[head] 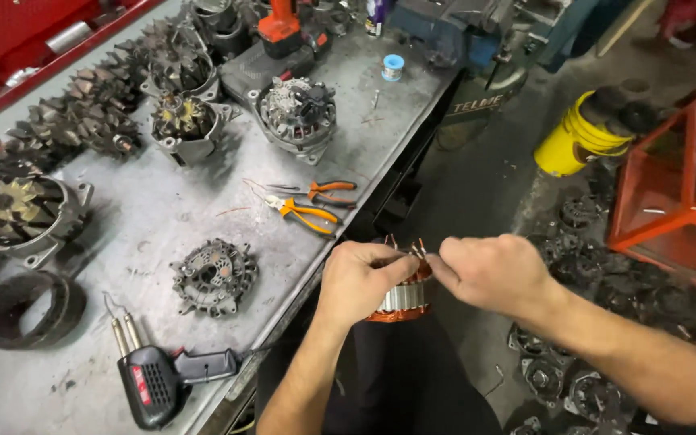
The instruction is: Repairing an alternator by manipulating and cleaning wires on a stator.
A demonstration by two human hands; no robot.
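Observation:
My left hand (358, 278) grips a round stator (403, 300) with a silver steel core and copper windings, held just off the front edge of the metal workbench (163, 201). My right hand (491, 272) pinches the thin copper wire leads that stick up from the stator's top. Both hands touch the stator, and most of its body is hidden behind my fingers.
On the bench lie orange-handled pliers (308, 213) and cutters (325, 191), a finned rectifier plate (213, 275), a black soldering gun (155, 383), alternator housings (297, 113) and rotors (90, 113). A yellow bucket (577, 133), an orange frame (674, 193) and scattered parts sit on the floor.

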